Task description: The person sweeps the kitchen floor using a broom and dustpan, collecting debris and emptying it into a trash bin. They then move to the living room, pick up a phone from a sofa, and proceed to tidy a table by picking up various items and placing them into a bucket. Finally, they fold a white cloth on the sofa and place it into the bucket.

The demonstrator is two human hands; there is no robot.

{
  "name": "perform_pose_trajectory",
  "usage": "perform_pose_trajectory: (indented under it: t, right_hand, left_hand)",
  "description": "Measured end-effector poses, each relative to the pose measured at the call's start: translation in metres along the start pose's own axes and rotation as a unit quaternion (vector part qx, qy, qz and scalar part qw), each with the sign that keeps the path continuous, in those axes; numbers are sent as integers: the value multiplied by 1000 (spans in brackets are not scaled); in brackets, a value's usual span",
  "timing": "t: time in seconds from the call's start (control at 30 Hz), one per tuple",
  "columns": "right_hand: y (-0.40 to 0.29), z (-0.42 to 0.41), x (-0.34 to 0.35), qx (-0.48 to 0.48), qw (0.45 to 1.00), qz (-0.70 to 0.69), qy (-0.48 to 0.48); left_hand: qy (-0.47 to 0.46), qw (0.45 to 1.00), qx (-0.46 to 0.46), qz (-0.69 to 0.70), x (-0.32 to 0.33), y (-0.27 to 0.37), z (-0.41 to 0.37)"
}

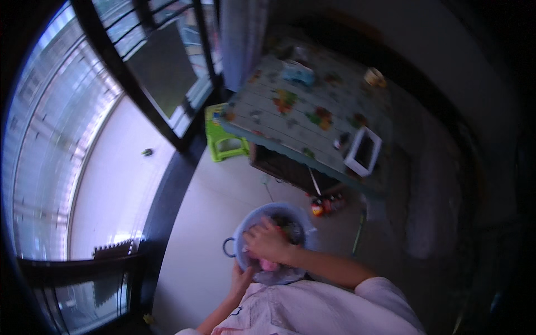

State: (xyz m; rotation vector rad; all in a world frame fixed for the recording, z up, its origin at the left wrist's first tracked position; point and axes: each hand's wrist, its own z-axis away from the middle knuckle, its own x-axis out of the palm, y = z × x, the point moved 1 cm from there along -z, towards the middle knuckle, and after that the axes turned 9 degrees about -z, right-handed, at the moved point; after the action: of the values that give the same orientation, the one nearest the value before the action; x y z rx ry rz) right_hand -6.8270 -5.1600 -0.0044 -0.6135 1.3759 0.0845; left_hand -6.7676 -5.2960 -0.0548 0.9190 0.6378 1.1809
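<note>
A light blue plastic bucket (pixel 250 217) with a ring-like handle at its left side is close against my body. My left hand (pixel 241 276) grips its near left rim, the thumb on the wall. Inside the bucket reaches my right hand (pixel 268 241), fingers bent over the contents; the picture is blurred there, and whether it holds something cannot be told. A pink item (pixel 269 265) lies below that hand, and dark, mixed items (pixel 291 228) fill the far right part. Thin clear plastic (pixel 280 276) shows along the near rim.
Ahead stands a table with a flowered cloth (pixel 293 121), bearing a white box (pixel 363 151), a blue packet (pixel 298 73) and a tape-like roll (pixel 374 78). A green plastic stool (pixel 224 138) is at its left corner. A red and yellow toy (pixel 324 206) lies on the floor. A dark door frame (pixel 163 125) is left.
</note>
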Motion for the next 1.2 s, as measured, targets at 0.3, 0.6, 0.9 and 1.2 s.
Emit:
perform_pose_trajectory:
  t: [0.3, 0.6, 0.9, 1.2]
  right_hand:
    - [-30, 112, 112, 164, 977, -136, 4]
    - [-36, 201, 203, 298, 915, -189, 196]
    - [44, 271, 377, 525, 747, -267, 310]
    - [105, 318, 501, 580, 647, -303, 392]
  left_hand:
    - [30, 994, -72, -79, 7, -119, 68]
    - [10, 991, -104, -81, 46, -208, 72]
    - [-88, 995, -42, -33, 97, -473, -90]
    - [-146, 967, -207, 19, 159, -570, -149]
